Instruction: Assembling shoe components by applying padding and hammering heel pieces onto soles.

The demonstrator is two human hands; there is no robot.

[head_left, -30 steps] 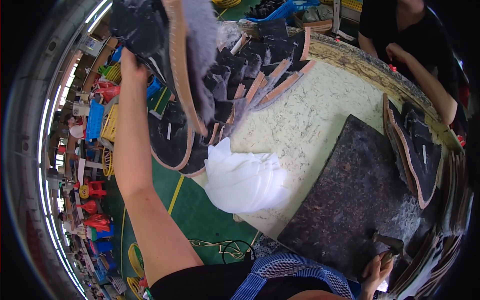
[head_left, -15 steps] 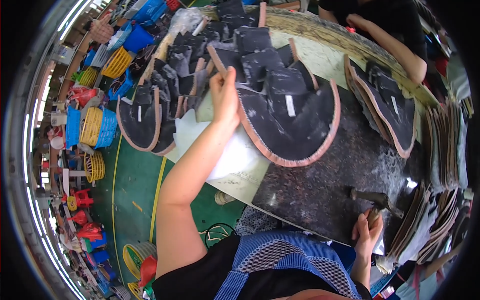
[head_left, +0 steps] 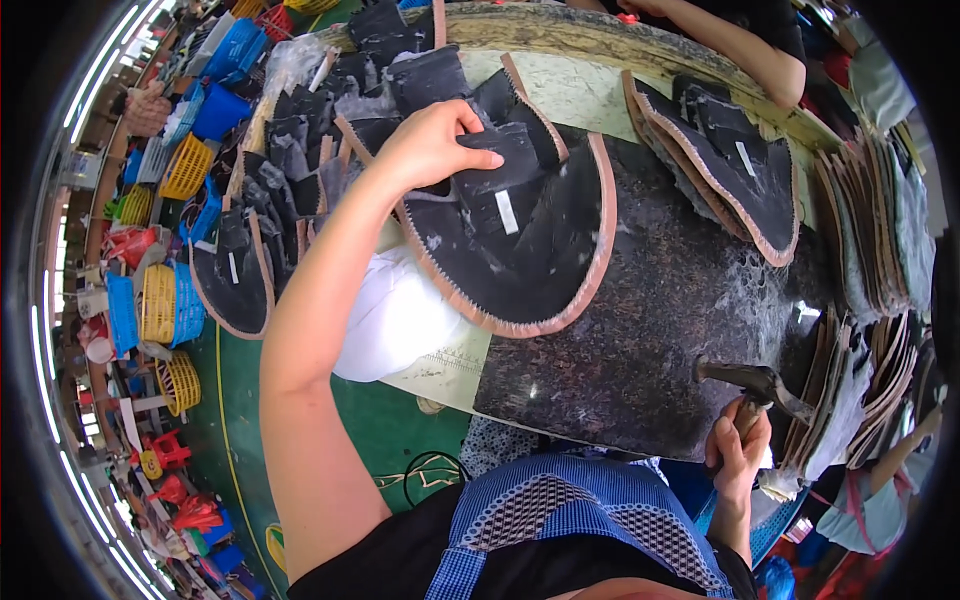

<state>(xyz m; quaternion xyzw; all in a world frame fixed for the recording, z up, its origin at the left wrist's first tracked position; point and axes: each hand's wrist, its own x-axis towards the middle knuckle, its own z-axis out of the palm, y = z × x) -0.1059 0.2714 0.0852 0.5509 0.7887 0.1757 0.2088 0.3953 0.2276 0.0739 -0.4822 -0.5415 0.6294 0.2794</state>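
A black, U-shaped flat piece (head_left: 512,265) with a pinkish-brown trimmed edge and a small white tag lies over the dark stone slab (head_left: 640,350). My left hand (head_left: 432,148) reaches across to its far part. Thumb and fingers are closed on the black flap there; the fingertips are partly hidden. More such black pieces sit just beyond it. At the near right, my right hand (head_left: 738,445) is wrapped round the handle of a hammer (head_left: 752,379), whose metal head is above the slab's near right part.
Another edged black piece (head_left: 725,165) lies at the far right. Stacks of flat pieces (head_left: 850,390) line the right side. Crowded black pieces (head_left: 285,170) and a white sheet (head_left: 395,310) are on the left. Beyond the table's wooden edge (head_left: 560,28) is another person's arm (head_left: 745,50).
My left hand has gone from the piece's left edge to its far flap and closed on it. The hammer stays in my right hand, turned slightly. The whole view has shifted.
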